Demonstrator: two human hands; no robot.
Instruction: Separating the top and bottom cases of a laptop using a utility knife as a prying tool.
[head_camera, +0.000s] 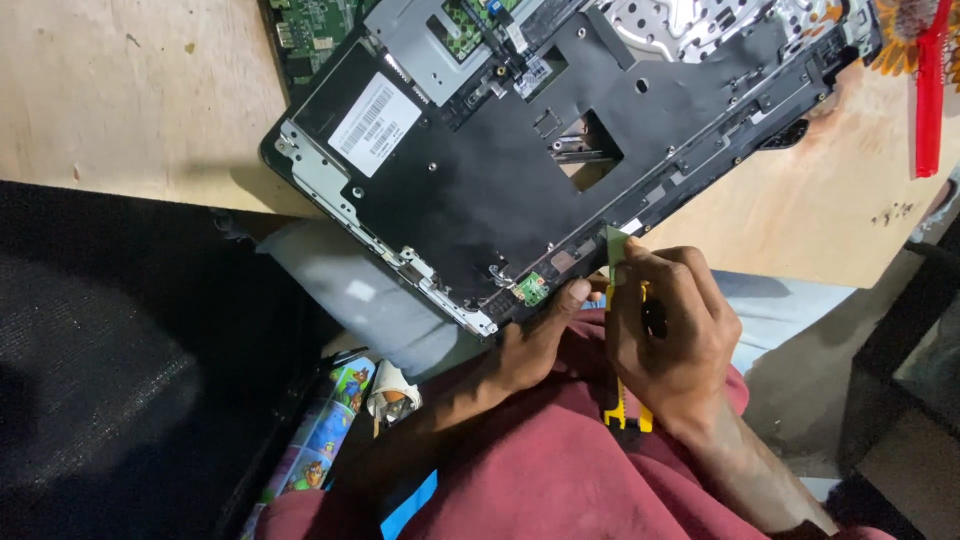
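Observation:
An opened black laptop chassis (500, 170) lies tilted over the front edge of a wooden table (800, 200), its near corner hanging past the edge. My left hand (535, 340) supports that near corner from below, thumb pressed next to a small green circuit board (532, 289). My right hand (670, 330) grips a yellow and black utility knife (626, 412). The knife's blade end, with a pale green piece (616, 245), touches the chassis edge.
A green circuit board (315, 30) lies at the table's back left. A red strip (930, 90) sits at the far right. Below the table are a grey bundle (350, 290), colourful printed packaging (320, 440), a black surface (110, 380) and my maroon-clothed lap (540, 470).

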